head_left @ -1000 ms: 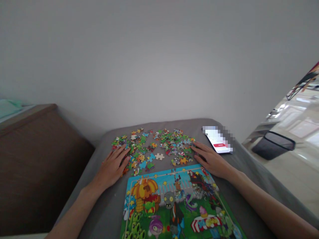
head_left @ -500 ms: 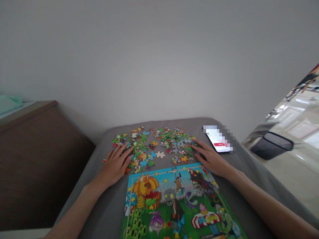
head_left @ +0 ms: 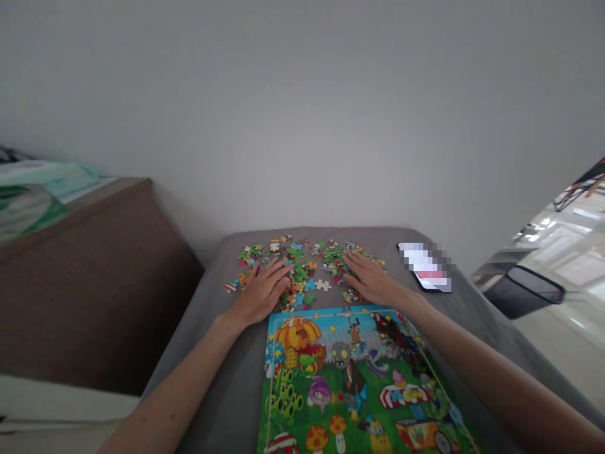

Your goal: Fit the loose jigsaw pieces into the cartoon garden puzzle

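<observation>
Loose jigsaw pieces lie spread in a colourful heap on the grey cloth. My left hand rests flat over the left part of the heap, its fingers apart. On the right part lies my right hand, palm down with fingers stretched out. A pale piece, blank side up, sits between the two hands. Nearer to me is the puzzle board, showing a cartoon picture of zombies, a pumpkin and mushrooms. Pieces under both palms are hidden.
A phone with a lit, blurred screen lies right of the pieces. The cloth-covered surface meets a pale wall. A brown cabinet stands at left, and a dark mesh bin is on the floor at right.
My left hand has moved further over the left pieces. My right hand has shifted inward onto the right pieces. The view has turned slightly left.
</observation>
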Demonstrator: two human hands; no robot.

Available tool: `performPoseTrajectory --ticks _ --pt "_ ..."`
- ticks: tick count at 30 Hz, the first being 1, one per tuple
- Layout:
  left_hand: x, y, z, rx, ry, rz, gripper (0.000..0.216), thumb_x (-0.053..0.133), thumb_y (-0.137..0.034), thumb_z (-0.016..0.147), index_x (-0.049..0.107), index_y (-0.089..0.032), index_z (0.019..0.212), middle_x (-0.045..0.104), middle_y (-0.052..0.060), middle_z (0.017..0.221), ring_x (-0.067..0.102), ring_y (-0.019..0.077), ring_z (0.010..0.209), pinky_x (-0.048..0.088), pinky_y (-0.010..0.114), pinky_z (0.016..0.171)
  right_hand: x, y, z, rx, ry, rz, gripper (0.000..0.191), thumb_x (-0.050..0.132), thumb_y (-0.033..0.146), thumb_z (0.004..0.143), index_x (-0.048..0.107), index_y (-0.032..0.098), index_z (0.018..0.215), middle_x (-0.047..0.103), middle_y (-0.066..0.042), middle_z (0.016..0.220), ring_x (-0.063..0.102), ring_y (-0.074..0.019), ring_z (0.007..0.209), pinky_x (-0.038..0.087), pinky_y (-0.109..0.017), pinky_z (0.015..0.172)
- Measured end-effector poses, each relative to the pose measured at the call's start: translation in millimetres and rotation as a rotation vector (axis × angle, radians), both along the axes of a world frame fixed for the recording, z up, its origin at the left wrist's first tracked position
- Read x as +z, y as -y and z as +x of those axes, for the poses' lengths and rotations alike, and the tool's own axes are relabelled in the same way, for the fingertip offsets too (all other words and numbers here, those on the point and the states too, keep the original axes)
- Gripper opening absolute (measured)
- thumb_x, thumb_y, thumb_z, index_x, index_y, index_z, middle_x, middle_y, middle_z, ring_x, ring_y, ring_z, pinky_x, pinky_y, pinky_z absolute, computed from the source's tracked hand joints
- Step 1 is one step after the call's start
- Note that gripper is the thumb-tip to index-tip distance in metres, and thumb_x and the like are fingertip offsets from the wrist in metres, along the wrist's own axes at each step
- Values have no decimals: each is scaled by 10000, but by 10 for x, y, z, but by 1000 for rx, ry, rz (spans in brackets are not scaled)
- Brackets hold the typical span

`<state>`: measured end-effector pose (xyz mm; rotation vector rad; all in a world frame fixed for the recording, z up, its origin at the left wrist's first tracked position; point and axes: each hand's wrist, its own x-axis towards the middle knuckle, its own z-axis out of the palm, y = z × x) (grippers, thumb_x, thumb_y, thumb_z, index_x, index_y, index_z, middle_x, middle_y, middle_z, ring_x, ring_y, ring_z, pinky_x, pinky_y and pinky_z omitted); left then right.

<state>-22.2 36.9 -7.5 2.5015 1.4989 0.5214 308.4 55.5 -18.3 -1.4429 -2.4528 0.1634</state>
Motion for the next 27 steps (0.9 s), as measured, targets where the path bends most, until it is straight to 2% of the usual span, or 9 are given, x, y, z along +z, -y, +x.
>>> performPoseTrajectory --ticks 3,6,10,13,16,19,23,27 --pt "55 -38 -187 -1 130 100 508 225 -451 1048 561 -245 1369 501 41 1492 357 225 1439 165 523 1220 18 -39 -349 63 27 -3 642 315 569 1011 441 153 1483 426 -184 1533 353 -323 1439 320 -531 1157" --pt "86 -71 -335 -3 214 147 528 235 -448 1042 608 -184 1307 570 76 1414 424 213 1389 274 441 1201 40 34 -584 134 41 17 602 343 548 1015 477 165 1459 455 -166 1518 378 -319 1426 312 -520 1164" --pt "102 -102 -441 -11 195 119 519 253 -443 1033 581 -180 1337 568 73 1412 446 216 1369 306 427 1191 125 174 -666 224 46 35 492 373 491 1026 556 220 1394 543 -115 1455 433 -289 1389 336 -505 1151" --pt "106 -144 -557 81 172 131 504 280 -416 1012 566 -173 1347 562 80 1416 468 233 1351 334 425 1175 230 133 -593 268 35 39 349 443 441 1016 687 294 1217 646 -38 1341 516 -246 1317 349 -472 1147" --pt "75 -184 -682 212 112 148 490 305 -379 993 562 -162 1350 563 94 1415 473 252 1349 347 431 1163 308 -109 -477 216 12 59 298 469 367 1002 749 289 1070 707 -33 1232 601 -238 1210 412 -452 1097" --pt "8 -189 -729 343 -35 104 510 326 -365 989 529 -125 1390 496 145 1481 395 310 1411 305 524 1167 296 -459 -373 72 -9 88 358 406 313 1006 700 239 1197 711 -100 1213 628 -266 1172 463 -476 1040" --pt "-58 -166 -735 515 -154 24 572 319 -451 1000 456 -143 1462 317 171 1588 237 364 1483 165 682 1153 129 -788 -322 -16 9 88 456 395 298 984 570 150 1378 582 -162 1404 547 -290 1296 428 -495 1083" --pt "-53 -150 -776 532 -166 -67 688 297 -596 980 399 -163 1505 253 170 1608 201 373 1491 155 695 1144 -91 -845 -323 -42 41 78 481 380 327 983 563 151 1392 555 -158 1434 523 -311 1320 399 -527 1102"
